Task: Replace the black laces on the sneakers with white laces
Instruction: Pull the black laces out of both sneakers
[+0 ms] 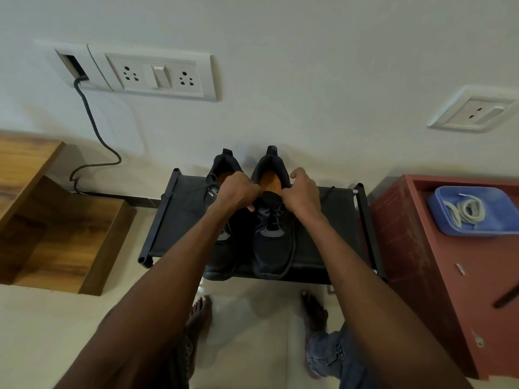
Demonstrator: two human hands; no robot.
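Note:
Two black sneakers stand side by side on a low black rack (pixel 323 220), toes toward me. The right sneaker (pixel 273 248) shows an orange insole and black laces. The left sneaker (pixel 224 167) is partly hidden by my left forearm. My left hand (pixel 237 192) and my right hand (pixel 302 192) both sit at the top of the right sneaker's tongue, fingers curled and pinching its black lace. A loose black lace end (pixel 327 192) trails to the right over the rack. Coiled white laces (pixel 464 211) lie in a blue tray (pixel 494 228) at the right.
The blue tray rests on a red cabinet (pixel 421 248) right of the rack. A wooden shelf unit (pixel 64 234) stands to the left. Wall sockets (pixel 157 74) and a black cable (pixel 92 127) are above. My bare feet (pixel 314 313) stand on the pale floor below the rack.

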